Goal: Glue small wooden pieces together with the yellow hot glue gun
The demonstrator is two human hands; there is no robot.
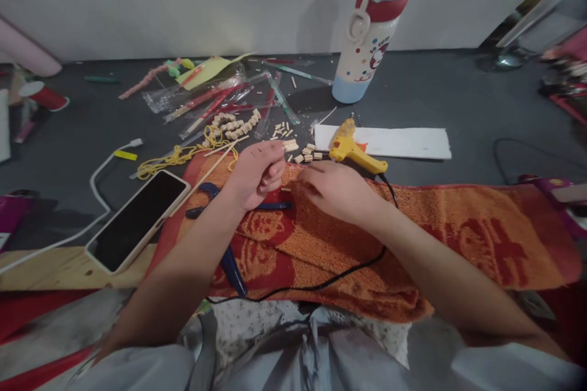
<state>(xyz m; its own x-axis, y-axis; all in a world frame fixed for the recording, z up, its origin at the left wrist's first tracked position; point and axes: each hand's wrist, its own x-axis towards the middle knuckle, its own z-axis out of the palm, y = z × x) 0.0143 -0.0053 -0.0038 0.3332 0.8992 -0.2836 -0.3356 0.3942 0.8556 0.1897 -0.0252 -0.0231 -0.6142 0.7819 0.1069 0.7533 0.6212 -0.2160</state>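
Note:
My left hand point(260, 172) is closed in a pinch on a small block of short wooden sticks point(290, 145), which pokes out past the thumb and forefinger. Just right of it, my right hand point(334, 189) has its fingers curled together, pointing left. A short pale stick point(287, 189) shows by those fingertips, but whether they grip it is unclear. Beyond the hands lie several similar stick blocks point(308, 154) and loose cut pieces point(282, 130). A yellow glue gun point(353, 149) rests behind my right hand. Under my left wrist, dark blue pliers point(233, 269) lie on an orange towel point(348, 250).
A white strip point(408, 142) lies under the glue gun, whose black cord point(321, 284) crosses the towel. At left are a phone point(137, 220), white cable point(98, 183) and yellow string point(172, 159). A bottle point(367, 43) stands behind, near wrapped chopsticks point(206, 104) and joined blocks point(241, 125).

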